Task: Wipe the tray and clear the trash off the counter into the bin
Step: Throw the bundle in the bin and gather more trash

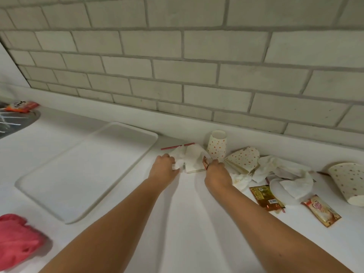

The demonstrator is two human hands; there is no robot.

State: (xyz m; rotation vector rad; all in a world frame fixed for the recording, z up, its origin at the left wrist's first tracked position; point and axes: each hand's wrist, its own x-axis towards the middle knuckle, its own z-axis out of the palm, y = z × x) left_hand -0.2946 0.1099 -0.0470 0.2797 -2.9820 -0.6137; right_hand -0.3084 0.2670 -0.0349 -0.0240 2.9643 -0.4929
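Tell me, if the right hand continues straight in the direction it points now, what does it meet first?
Probably the upright dotted paper cup. The right hand points toward the wall, its fingers at a small red packet, with the cup just beyond, though depth is hard to judge.

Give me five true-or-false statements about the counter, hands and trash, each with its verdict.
1. The white tray lies bare on the counter. True.
2. The pink cloth lies on the tray. False: it lies on the counter, nearer the person.
3. The left hand grips a crumpled white tissue. True.
4. Every polka-dot paper cup stands upright. False: one cup stands mouth-down and two lie tipped over.
5. The right hand holds the brown sauce packet. False: that packet lies flat on the counter.
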